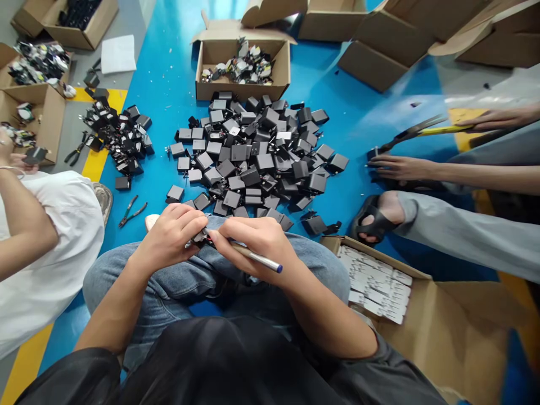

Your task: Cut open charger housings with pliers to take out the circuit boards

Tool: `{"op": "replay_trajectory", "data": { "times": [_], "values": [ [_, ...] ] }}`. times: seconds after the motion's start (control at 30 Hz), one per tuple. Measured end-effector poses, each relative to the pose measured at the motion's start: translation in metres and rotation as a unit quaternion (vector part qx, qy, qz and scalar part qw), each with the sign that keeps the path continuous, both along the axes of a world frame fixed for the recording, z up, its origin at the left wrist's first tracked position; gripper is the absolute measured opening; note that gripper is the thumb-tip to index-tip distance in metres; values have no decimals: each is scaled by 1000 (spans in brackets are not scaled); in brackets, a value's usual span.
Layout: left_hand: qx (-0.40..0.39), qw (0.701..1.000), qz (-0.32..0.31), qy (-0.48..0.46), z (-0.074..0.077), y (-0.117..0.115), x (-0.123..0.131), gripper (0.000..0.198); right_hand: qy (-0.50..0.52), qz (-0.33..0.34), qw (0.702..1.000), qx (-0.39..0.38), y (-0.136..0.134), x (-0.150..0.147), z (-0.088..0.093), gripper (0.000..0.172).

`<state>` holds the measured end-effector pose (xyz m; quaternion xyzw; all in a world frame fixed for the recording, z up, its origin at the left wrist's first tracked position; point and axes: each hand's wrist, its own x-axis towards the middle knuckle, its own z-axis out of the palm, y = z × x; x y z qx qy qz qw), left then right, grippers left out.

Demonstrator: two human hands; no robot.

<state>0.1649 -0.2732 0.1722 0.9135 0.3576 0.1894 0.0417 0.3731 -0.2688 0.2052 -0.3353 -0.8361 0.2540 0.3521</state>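
Note:
Over my crossed legs, my left hand (171,239) is closed around a small metallic and dark part (197,241), perhaps an electronic piece, mostly covered by the fingers. My right hand (259,239) grips a slim silver pen-like tool (260,259) with a dark blue end, pointing toward that part. Its working tip is hidden between the hands. Just beyond them spreads a large heap of dark grey plastic adapter housings (238,153), some with prongs or loose bits showing.
Beyond the heap, a cardboard box (242,90) holds mixed electronic parts. Green-handled pliers (131,212) lie at left. A box of white pieces (382,281) stands by my right knee. One co-worker sits at left; another at right works with long-handled cutters (415,130).

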Motion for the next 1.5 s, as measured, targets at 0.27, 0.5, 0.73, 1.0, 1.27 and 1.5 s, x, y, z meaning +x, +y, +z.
{"op": "replay_trajectory", "data": {
  "times": [0.27,0.5,0.73,1.0,1.27,1.5],
  "values": [
    [-16,999,-24,21,-5,2,1,31,-40,11,999,4,2,1,-5,25],
    [-48,997,66,-17,-4,7,-7,32,29,-41,999,-14,2,10,4,30],
    [49,960,187,-205,-7,1,-10,51,184,-136,967,-109,9,0,-10,27],
    [-60,951,174,-247,-7,-5,2,46,213,-93,955,-183,16,-13,-27,34],
    [-32,960,182,-212,0,-1,2,43,235,-25,967,-91,8,-13,-17,17],
    [-63,951,203,-226,-1,-3,2,59,245,-48,967,-53,2,-13,-20,24]
  ]
}}
